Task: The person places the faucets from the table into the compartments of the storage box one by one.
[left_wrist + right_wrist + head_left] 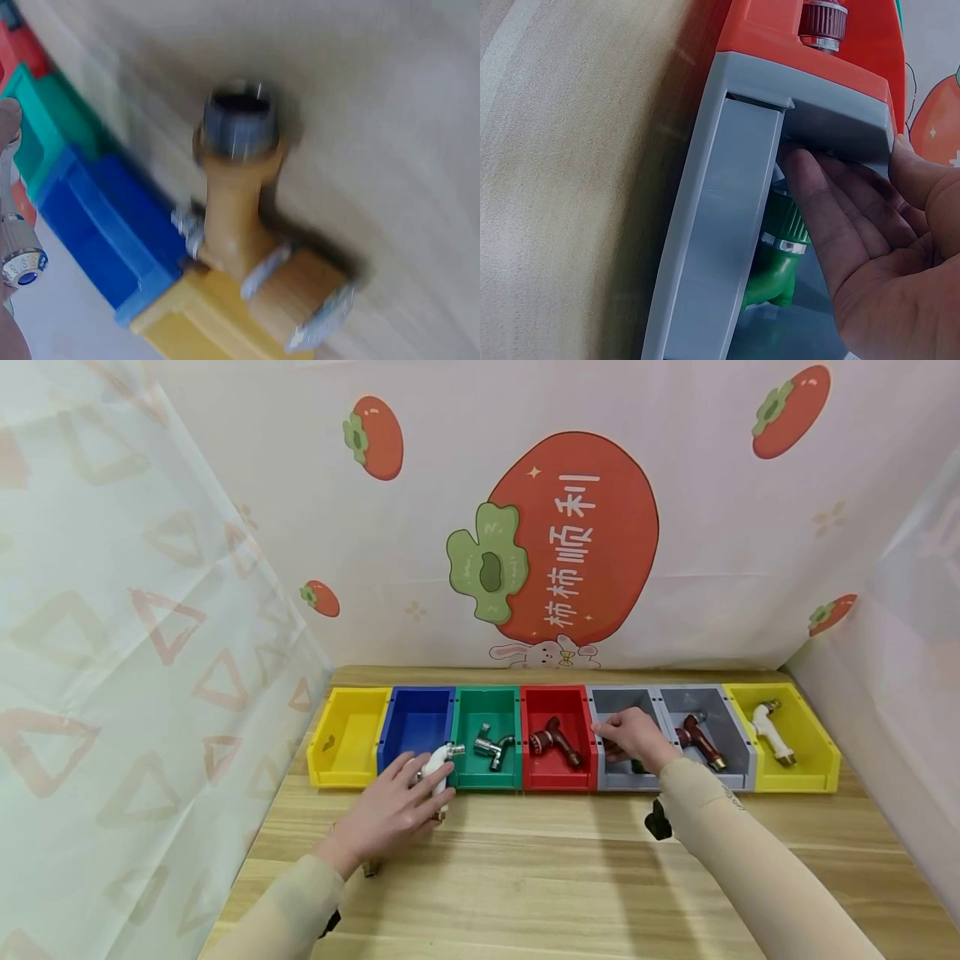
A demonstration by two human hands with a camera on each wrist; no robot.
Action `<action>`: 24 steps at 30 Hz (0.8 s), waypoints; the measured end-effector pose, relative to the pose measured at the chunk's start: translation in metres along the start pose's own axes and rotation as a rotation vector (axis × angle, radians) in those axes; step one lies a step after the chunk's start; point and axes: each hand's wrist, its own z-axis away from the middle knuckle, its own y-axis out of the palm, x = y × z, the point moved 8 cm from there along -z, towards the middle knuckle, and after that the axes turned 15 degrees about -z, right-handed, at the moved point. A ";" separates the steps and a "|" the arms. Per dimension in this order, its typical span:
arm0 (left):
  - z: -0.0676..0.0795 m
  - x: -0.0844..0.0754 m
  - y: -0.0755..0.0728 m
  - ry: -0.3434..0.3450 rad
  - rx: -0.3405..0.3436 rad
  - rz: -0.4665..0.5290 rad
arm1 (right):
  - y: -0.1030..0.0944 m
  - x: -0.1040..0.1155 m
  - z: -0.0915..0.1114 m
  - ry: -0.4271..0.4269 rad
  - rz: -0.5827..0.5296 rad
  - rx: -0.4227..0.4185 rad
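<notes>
In the head view my left hand (pixel 397 810) grips a white faucet (pixel 437 762) in front of the blue bin (pixel 420 700). Part of this faucet (pixel 21 251) also shows at the left edge of the left wrist view. Under that hand, a tan faucet (pixel 236 202) with metal ends lies on the table; the head view mostly hides it. My right hand (pixel 870 240) reaches into a grey bin (pixel 720 225), thumb outside and fingers inside, pinching the side wall beside the red bin. Below those fingers sits a green faucet (pixel 776 270), partly covered by the bin's front.
A row of bins runs along the wall. The green bin (pixel 463 718) holds a chrome faucet (pixel 492 747). Dark red faucets lie in the red bin (pixel 536 700) and the other grey bin (pixel 678 700). A white faucet (pixel 771 733) lies in the right yellow bin (pixel 810 752).
</notes>
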 end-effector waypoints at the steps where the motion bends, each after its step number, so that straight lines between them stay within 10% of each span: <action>1: 0.000 0.004 0.000 0.005 0.006 -0.016 | 0.000 0.000 0.000 0.005 -0.002 -0.004; 24: -0.008 0.053 0.025 0.030 0.094 -0.093 | 0.000 -0.002 -0.001 0.000 0.003 -0.010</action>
